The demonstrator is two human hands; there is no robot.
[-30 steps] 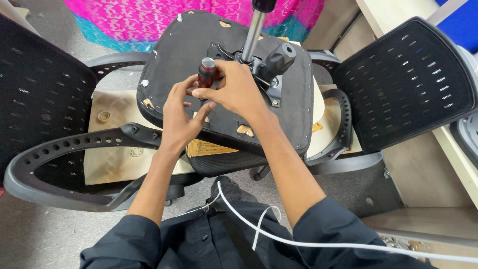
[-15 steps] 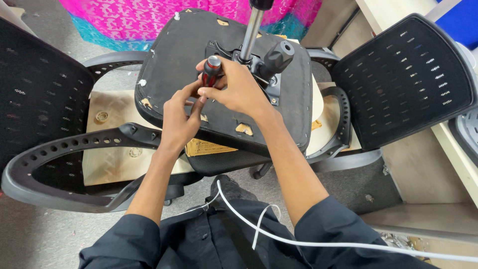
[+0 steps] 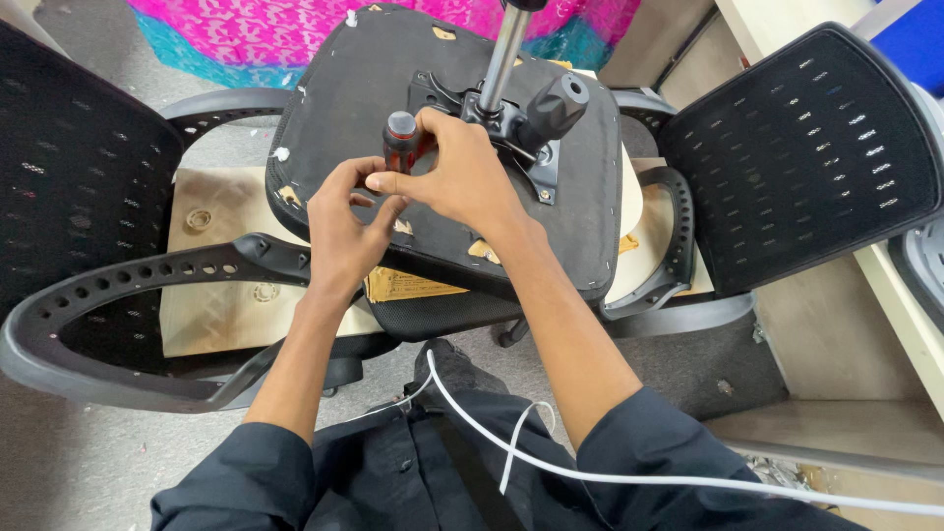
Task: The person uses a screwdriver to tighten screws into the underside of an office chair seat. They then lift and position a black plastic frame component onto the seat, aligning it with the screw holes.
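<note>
Both my hands on the screwdriver (image 3: pixel 400 141), upright on the underside of the upturned chair seat (image 3: pixel 334 108), just left of the metal mechanism plate (image 3: pixel 521 147). Right hand (image 3: pixel 462 177) fingers pinched round the red-black handle, left hand (image 3: pixel 344 221) curled shut at its lower part. Gas-lift column (image 3: pixel 503 49) sticks up beside it

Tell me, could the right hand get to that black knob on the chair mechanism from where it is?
Probably yes: the right hand grips the screwdriver just left of the black knob, with only the metal post nearby.
</note>
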